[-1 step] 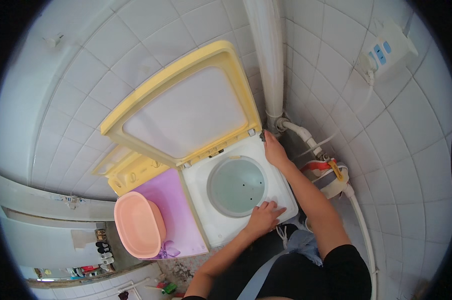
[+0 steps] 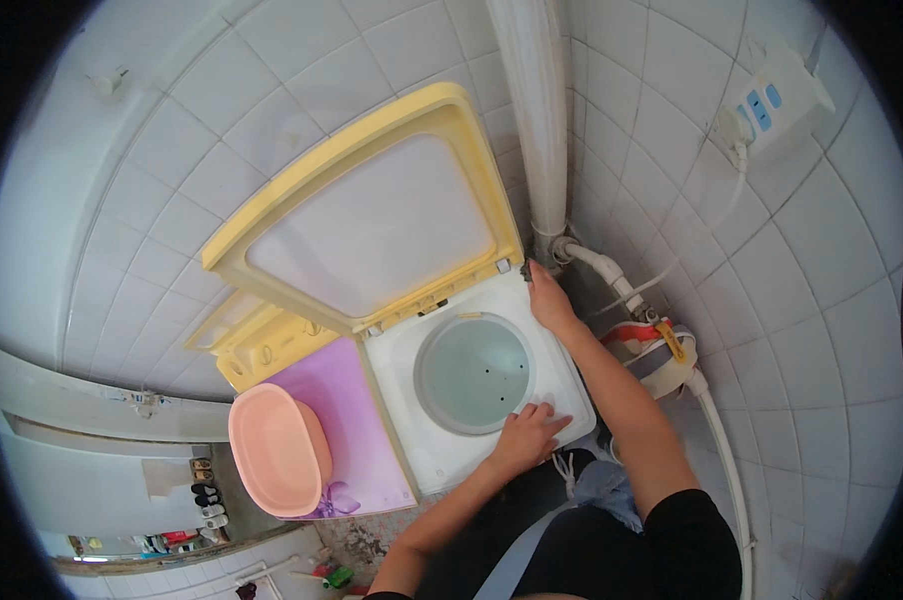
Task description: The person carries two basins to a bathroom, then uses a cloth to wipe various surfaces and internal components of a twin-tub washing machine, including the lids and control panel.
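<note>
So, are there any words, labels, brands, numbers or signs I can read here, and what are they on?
None that can be read.
Yellow control panel with knobs: any markings are too small and blurred to tell.
White wall socket with blue outlets: no legible text.
Washing machine's white top and raised yellow lid: no readable writing.
Pink basin: no readable writing either.

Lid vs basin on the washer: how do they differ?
Colour: lid yellow, pale-centred; basin plain pinkish-orange. Pose: lid raised, hinged at the back of the white top; basin sits mouth-up on the purple cover. Size: lid looks larger than basin. Shared: rounded corners.
</note>
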{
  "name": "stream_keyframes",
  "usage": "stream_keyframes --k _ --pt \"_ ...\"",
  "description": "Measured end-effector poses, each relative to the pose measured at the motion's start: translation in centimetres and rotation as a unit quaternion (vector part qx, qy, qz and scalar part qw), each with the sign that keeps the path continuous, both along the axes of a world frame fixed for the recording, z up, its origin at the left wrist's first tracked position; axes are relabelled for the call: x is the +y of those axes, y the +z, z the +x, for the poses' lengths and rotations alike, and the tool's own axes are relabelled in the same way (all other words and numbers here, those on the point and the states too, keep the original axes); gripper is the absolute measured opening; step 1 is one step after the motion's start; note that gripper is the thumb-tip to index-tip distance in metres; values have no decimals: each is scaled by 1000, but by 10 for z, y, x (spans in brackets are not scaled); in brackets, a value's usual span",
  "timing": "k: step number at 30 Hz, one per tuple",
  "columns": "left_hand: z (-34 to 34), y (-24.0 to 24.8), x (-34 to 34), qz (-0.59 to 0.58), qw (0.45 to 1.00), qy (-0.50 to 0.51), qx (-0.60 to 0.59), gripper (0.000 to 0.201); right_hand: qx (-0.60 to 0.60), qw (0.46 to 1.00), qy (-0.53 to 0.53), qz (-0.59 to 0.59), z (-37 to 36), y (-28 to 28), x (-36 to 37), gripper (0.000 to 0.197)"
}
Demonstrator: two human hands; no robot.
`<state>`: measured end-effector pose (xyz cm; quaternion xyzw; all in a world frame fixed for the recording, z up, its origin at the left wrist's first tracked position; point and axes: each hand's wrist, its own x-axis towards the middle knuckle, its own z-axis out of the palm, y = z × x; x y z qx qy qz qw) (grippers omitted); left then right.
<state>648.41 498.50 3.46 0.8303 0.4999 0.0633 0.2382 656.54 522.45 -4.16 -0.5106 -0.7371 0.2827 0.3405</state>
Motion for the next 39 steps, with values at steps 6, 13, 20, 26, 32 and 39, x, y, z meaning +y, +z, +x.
stream_keyframes --k 6,13,20,26,32,39 --pt "1 0 -5 6 1000 10 8 53 26 997 61 -35 27 15 -35 45" --pt "-18 -3 17 -10 998 12 -54 47 -103 983 71 -132 69 54 -71 36" --pt "-89 122 87 285 942 162 -75 55 25 993 90 72 29 224 -36 29" --pt "-163 229 128 512 799 315 0 68 -11 956 8 294 -31 329 -9 59" --pt "-199 247 148 497 764 395 114 67 -118 972 9 202 -48 340 -3 72" --pt "-187 246 107 516 747 396 140 56 -119 967 45 222 -19 344 -49 67"
